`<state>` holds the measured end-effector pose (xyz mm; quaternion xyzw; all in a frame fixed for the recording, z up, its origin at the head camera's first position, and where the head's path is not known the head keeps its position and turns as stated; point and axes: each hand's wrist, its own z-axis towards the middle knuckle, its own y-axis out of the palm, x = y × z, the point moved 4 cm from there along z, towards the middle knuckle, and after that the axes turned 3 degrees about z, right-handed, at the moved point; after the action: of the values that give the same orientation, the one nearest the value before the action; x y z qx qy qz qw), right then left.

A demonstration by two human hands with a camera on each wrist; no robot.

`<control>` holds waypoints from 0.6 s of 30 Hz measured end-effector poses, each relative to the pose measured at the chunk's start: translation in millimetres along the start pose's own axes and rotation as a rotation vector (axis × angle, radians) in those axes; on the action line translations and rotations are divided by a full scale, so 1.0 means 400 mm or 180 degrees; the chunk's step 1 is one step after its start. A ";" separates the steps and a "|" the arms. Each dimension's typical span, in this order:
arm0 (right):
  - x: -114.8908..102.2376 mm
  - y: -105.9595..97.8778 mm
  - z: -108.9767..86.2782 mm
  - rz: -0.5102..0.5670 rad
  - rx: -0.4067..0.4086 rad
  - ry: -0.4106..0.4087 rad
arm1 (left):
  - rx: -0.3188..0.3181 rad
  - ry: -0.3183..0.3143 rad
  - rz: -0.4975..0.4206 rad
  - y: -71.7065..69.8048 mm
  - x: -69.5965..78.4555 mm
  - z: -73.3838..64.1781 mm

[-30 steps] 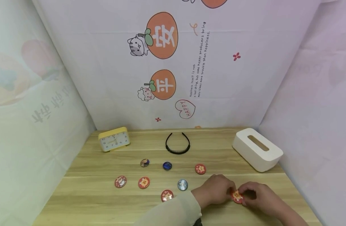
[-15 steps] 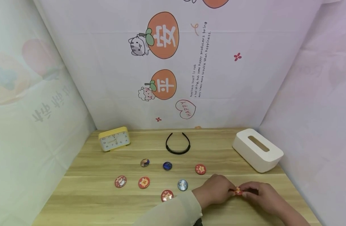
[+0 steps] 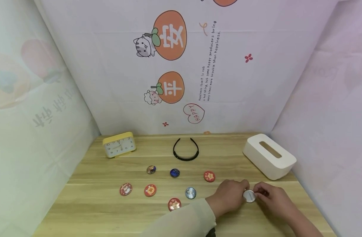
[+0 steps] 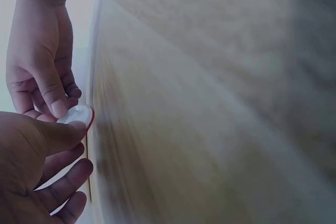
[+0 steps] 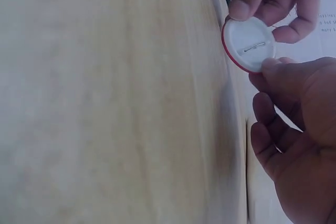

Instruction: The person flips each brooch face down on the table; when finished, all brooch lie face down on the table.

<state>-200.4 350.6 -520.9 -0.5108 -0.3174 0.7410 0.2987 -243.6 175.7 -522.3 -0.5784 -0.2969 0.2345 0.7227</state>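
Between my two hands is a round pin badge (image 3: 249, 196), its white back with a metal pin facing me and a red rim showing at the edge in the right wrist view. My left hand (image 3: 231, 196) pinches one edge of the badge between thumb and fingers. On the opposite edge, my right hand (image 3: 274, 199) pinches it the same way; its thumb lies on the white back in the right wrist view. A red star badge (image 3: 209, 176) and a pale blue badge (image 3: 190, 193) lie left of my hands. Near my left sleeve is another red badge (image 3: 174, 204).
Further left lie two red badges, one with a gold figure (image 3: 150, 190) and one with a white figure (image 3: 126, 189). Two dark badges, one blue (image 3: 175, 172), sit behind. A black headband (image 3: 185, 158), a yellow alarm clock (image 3: 119, 144) and a white tissue box (image 3: 269, 157) stand at the back.
The badge has been turned over in my hands: its red printed face showed first, then it stood edge-on, and now its white back shows. Both hands have shifted slightly away from me.
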 end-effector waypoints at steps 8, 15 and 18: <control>0.018 -0.006 -0.011 0.0136 -0.0322 0.0199 | -0.0025 -0.0075 -0.0116 0.026 -0.001 0.016; 0.024 -0.008 -0.020 0.0068 -0.0339 0.0163 | -0.0018 0.0027 -0.0047 0.030 0.003 0.024; 0.024 -0.009 -0.021 -0.0021 -0.0326 0.0110 | -0.0003 0.0084 0.0014 0.029 0.005 0.024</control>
<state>-195.0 361.7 -526.0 -0.5372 -0.3513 0.7138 0.2801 -248.9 186.4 -532.0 -0.5824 -0.2862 0.2283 0.7258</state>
